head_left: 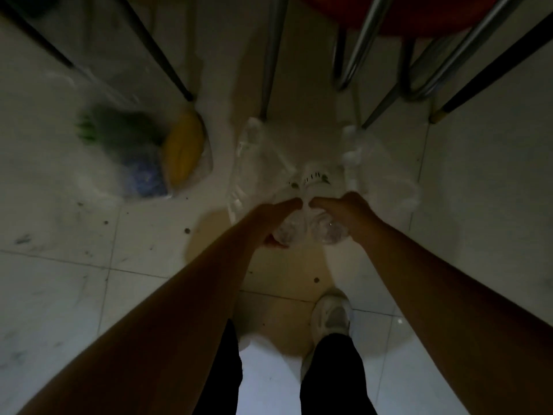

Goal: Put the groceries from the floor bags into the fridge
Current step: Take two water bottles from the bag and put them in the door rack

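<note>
A clear plastic bag (263,157) lies open on the tiled floor in front of me, with a white printed item (314,176) inside it. Both my hands reach down into it. My left hand (276,218) grips one clear wrapped bundle (288,232), and my right hand (348,212) grips a second one (329,233) beside it. What the bundles hold is too dim to tell. To the left lies another clear bag (98,163) with green vegetables (119,127), a yellow item (182,151) and something blue (145,178). No fridge is in view.
Metal chair legs (270,58) and a red chair seat (419,13) stand just behind the bags. Dark table legs (163,55) rise at the left and right. My white shoe (330,316) stands on the floor below my hands. The scene is dim.
</note>
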